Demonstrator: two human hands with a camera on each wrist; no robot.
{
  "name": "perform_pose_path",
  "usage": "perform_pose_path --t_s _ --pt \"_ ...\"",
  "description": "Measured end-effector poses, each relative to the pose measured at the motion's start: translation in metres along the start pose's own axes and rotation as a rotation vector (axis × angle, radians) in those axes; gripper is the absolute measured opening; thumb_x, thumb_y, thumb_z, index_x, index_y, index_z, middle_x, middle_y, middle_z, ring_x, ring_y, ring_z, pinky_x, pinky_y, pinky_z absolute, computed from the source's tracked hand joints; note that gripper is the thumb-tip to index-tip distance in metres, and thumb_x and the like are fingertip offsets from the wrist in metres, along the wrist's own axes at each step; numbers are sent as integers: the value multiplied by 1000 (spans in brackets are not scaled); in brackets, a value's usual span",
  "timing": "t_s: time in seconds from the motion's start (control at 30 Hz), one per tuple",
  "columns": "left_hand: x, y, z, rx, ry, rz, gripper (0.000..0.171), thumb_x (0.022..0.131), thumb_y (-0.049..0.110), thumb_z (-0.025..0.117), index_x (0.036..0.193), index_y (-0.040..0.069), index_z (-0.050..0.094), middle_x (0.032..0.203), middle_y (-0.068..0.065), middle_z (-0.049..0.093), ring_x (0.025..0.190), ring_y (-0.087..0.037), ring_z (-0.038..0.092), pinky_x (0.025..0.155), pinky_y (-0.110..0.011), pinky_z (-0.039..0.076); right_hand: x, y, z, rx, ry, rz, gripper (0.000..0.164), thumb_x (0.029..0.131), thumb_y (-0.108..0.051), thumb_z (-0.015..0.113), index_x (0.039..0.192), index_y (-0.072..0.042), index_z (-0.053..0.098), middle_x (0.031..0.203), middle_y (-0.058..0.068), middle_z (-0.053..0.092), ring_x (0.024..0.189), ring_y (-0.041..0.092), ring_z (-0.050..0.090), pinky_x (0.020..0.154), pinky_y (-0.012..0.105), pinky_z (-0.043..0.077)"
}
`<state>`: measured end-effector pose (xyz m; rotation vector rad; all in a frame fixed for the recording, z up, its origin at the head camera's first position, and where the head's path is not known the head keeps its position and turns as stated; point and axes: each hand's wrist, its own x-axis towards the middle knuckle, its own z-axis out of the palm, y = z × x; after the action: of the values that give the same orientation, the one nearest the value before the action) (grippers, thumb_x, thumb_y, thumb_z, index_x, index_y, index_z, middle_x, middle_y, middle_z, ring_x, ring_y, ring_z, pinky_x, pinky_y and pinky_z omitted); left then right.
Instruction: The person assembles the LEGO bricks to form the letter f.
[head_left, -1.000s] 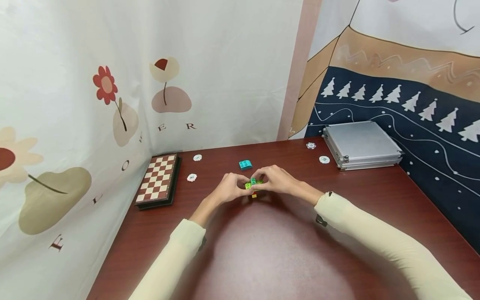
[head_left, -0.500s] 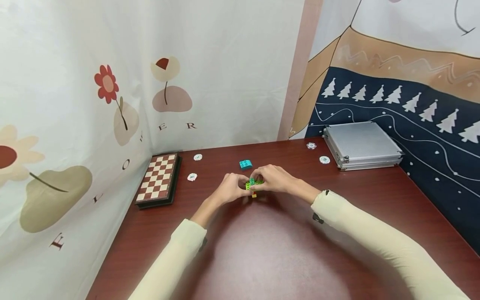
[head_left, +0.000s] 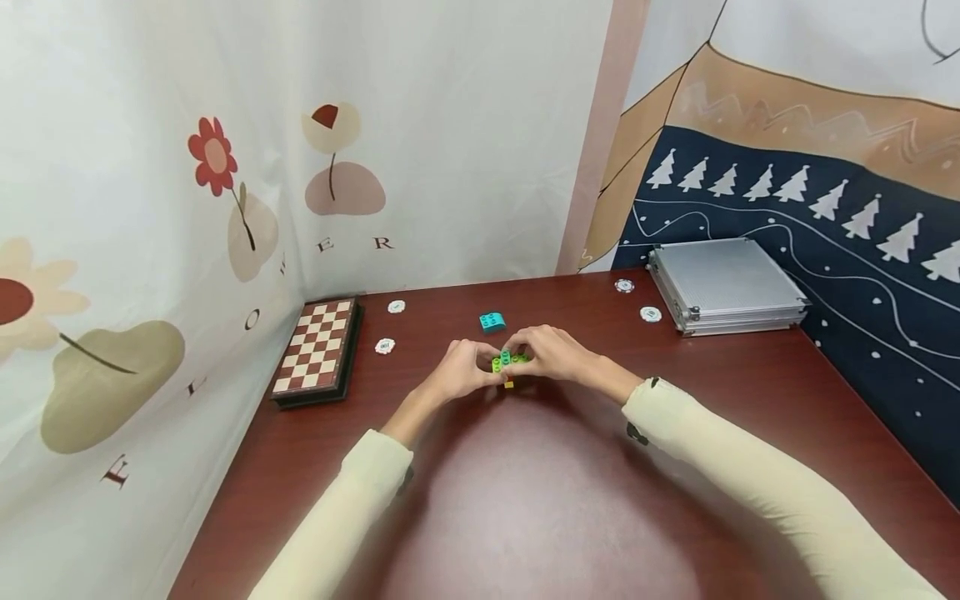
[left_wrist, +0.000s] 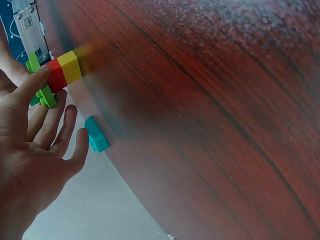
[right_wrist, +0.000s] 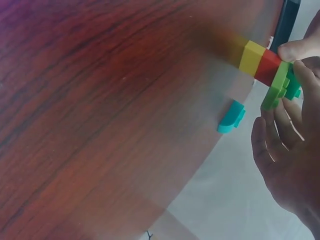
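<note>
A small stack of toy building bricks stands between the two hands at the middle of the table. From the bottom up come a yellow brick (right_wrist: 252, 56), a red brick (right_wrist: 268, 66), a long lime-green brick (left_wrist: 48, 96) and a darker green brick (head_left: 506, 357). My left hand (head_left: 461, 371) pinches the lime-green brick at its left end. On the other side my right hand (head_left: 555, 354) grips the green bricks at the top with thumb and index finger, its other fingers loosely bent. A loose teal brick (head_left: 492, 322) with a curved side lies just behind the stack.
A chessboard box (head_left: 315, 350) lies at the table's left edge. Silver cases (head_left: 727, 279) are stacked at the back right. White poker chips sit on the left, one of them (head_left: 385, 346) near the board, and on the right (head_left: 651, 314). Printed curtains hang behind.
The right hand and the darker green brick have shifted very slightly left. The left hand keeps its hold. The head view has tilted a little, so everything sits slightly higher in it.
</note>
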<state>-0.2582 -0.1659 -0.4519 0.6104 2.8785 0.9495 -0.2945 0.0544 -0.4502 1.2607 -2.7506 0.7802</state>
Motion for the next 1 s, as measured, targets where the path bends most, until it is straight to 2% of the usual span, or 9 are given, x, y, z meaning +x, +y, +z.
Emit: perform_pose_path --t_s 0.37,0.63,0.8,1.0 --pt "-1 -3 1 -11 5 -16 41 87 30 87 119 7 78 107 -5 79 98 -17 74 87 -36 59 -3 4 9 103 13 -10 35 92 -36 82 116 -12 76 102 -2 73 82 17 63 73 25 54" --pt "-1 -3 2 -2 -4 -4 41 87 28 87 120 6 76 108 -5 78 101 -20 73 90 -38 58 0 13 2 204 12 -38 37 91 -38 82 119 -13 76 104 -5 74 88 11 68 81 30 59" --pt "-2 -3 2 -14 -19 5 48 83 30 90 123 7 74 112 -6 77 107 -23 71 94 -41 56 5 23 -8 267 39 21 38 96 -34 77 122 -7 75 110 -3 76 93 10 71 86 32 59" --pt "-2 3 -4 -63 -1 38 56 83 34 89 131 9 71 119 -7 75 116 -26 68 100 -46 53 21 44 -14 266 90 63 36 97 -24 77 124 -1 73 111 5 76 98 16 71 88 35 59"
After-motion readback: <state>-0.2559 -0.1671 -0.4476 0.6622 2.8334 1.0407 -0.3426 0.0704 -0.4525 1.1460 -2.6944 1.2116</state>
